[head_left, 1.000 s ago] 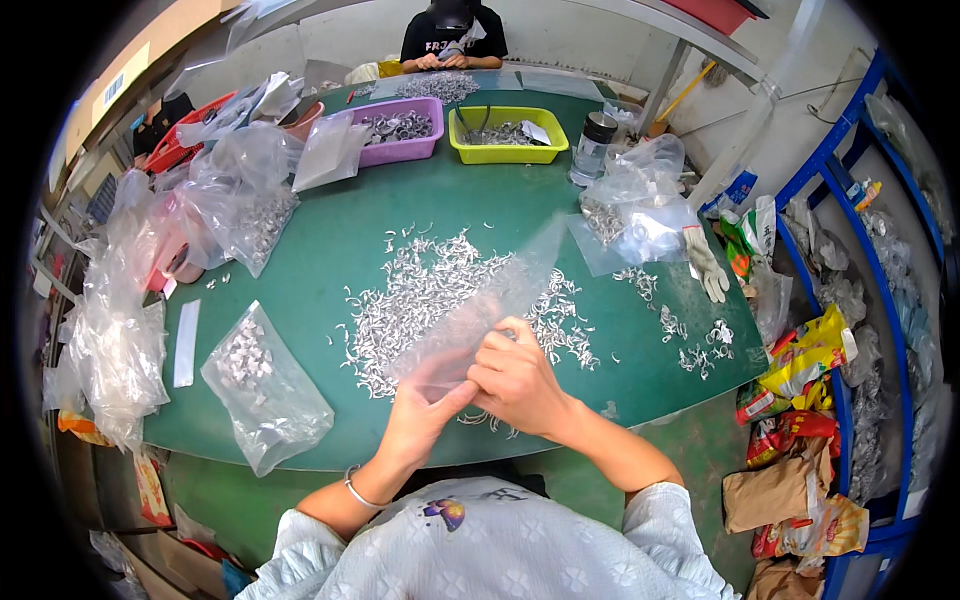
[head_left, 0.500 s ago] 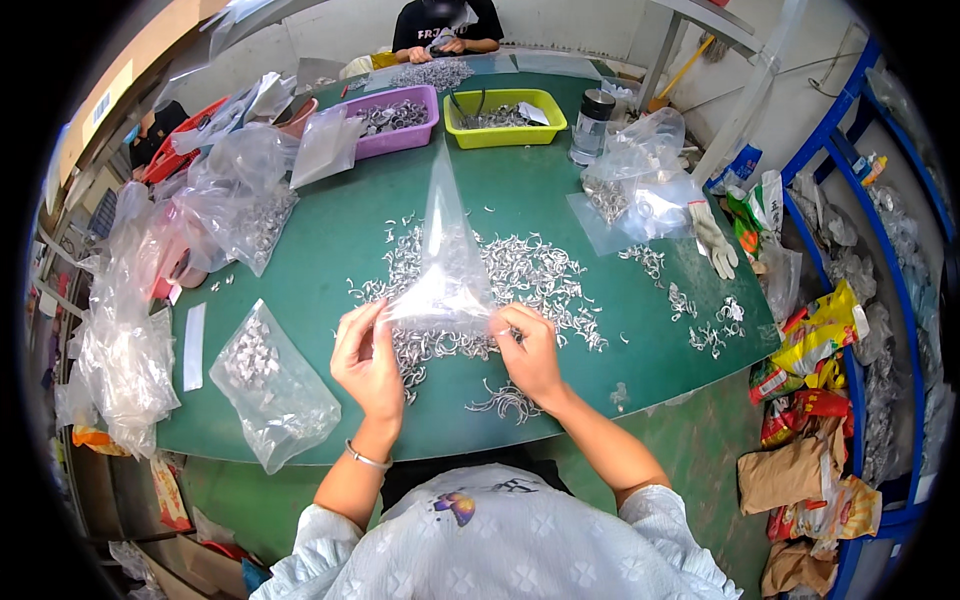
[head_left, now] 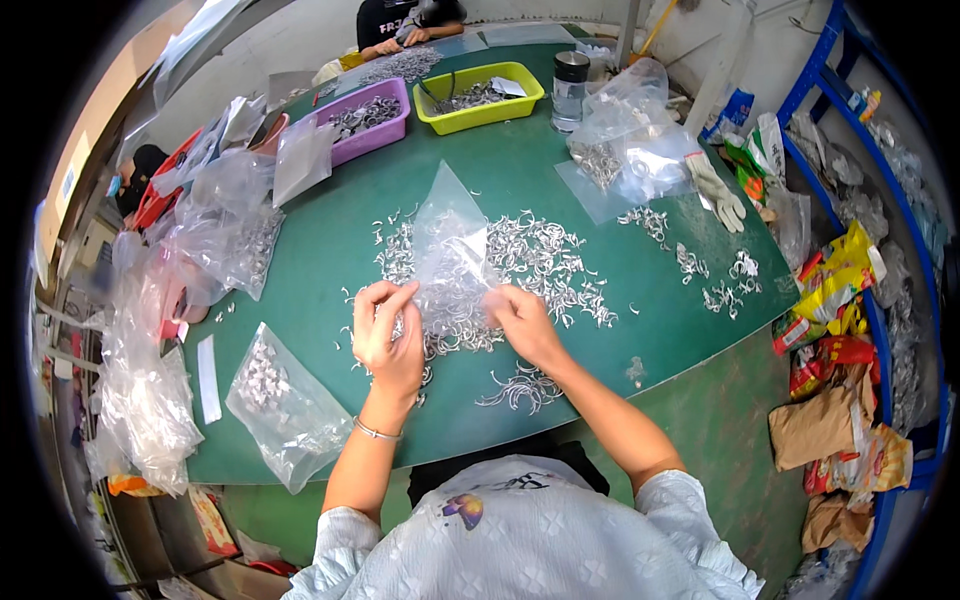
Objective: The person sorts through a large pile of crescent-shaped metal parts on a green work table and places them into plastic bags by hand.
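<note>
A clear plastic bag is stretched between my two hands, one corner pointing away from me. My left hand pinches its left edge with the fingertips. On the other side, my right hand has thumb and fingers closed on the right edge. Under and around the bag lies a spread-out pile of small curved silvery pieces, partly visible through the film. A smaller cluster of curved pieces sits just nearer to me. To the left lies a clear bag with small white pieces in it.
At the back stand a purple basin, a yellow-green basin and a lidded jar. Plastic bags crowd the left edge. A glove lies at the right, near blue shelving. Across the table a person works.
The bag's long upright point has come down and become shorter and wider. Both hands still grip it, the left turned slightly inward. The whole view has shifted a little.
</note>
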Motion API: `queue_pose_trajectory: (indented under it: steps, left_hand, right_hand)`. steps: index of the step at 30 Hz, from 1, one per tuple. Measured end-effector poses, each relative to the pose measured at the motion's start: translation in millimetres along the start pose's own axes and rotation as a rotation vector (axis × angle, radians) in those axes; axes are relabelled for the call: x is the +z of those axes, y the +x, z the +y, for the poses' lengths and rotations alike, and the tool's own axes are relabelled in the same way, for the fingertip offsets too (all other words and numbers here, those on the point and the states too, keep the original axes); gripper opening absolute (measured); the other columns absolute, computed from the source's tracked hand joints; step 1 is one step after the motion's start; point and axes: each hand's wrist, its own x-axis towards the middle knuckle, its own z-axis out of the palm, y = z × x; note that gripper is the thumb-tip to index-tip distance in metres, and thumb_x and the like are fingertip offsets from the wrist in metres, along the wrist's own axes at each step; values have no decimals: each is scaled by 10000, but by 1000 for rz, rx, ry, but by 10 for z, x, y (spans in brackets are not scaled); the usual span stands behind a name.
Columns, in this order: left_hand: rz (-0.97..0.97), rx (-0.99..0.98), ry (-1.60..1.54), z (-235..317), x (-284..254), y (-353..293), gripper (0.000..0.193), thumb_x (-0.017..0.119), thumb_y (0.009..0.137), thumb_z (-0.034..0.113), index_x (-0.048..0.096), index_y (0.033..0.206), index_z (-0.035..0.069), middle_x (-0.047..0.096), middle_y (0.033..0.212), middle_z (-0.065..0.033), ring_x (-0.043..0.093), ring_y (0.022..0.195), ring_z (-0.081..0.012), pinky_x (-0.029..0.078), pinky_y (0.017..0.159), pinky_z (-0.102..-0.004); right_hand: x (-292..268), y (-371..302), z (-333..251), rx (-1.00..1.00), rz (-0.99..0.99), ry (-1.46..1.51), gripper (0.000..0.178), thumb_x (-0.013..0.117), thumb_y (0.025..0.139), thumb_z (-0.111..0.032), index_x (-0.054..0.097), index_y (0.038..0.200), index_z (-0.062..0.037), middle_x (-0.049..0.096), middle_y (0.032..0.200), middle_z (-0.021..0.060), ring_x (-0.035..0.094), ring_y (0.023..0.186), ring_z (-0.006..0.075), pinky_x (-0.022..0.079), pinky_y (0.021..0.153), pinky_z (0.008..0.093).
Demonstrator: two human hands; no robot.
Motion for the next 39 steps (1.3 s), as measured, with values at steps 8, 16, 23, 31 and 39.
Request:
queue_pose_trajectory:
  steps: [8,16,23,31,39]
  left_hand:
    - [26,25,87,-401,243,37,278,610,716,-157,687,924,12,569,872,-108,582,768,-213,491,691,-307]
    - [-427,-25,160,-437,323,-220,365,622,735,-71,628,1079,48,550,1091,-117,533,998,-262,417,905,-378]
    - [-1318,-1014,-866,470,-403,-872,225,559,946,58,614,1155,-4,641,1078,-72,604,981,-145,479,867,-269]
    - [-1106,-1934,-1610,483,-285,-1927,547,392,1026,296,296,1428,-62,375,1452,-240,384,1355,-311,302,1139,-423]
    - [-776,-1909,-2025,530,219,-2317,658,435,952,469,387,1388,-22,391,1450,-221,373,1355,-333,247,1158,-474]
  right_hand:
    - [-418,-502,-180,-226,-118,-260,667,738,799,-302,448,1349,-59,553,1133,113,503,1118,284,373,1006,396]
    - [-724,-1078,28,-285,-243,-594,717,767,749,-318,465,1338,-42,473,1349,160,394,1309,352,331,1084,450]
    - [-770,-1150,15,-260,-216,-531,771,769,745,-273,420,1389,-34,457,1407,157,371,1354,336,294,1124,465]
    - [-831,-1165,-24,-233,-324,-664,745,758,751,-279,434,1378,-41,416,1446,134,347,1370,326,285,1133,480]
    - [-795,-1305,24,-296,-343,-769,555,707,800,-217,519,1264,23,417,1430,160,349,1365,348,306,1119,480]
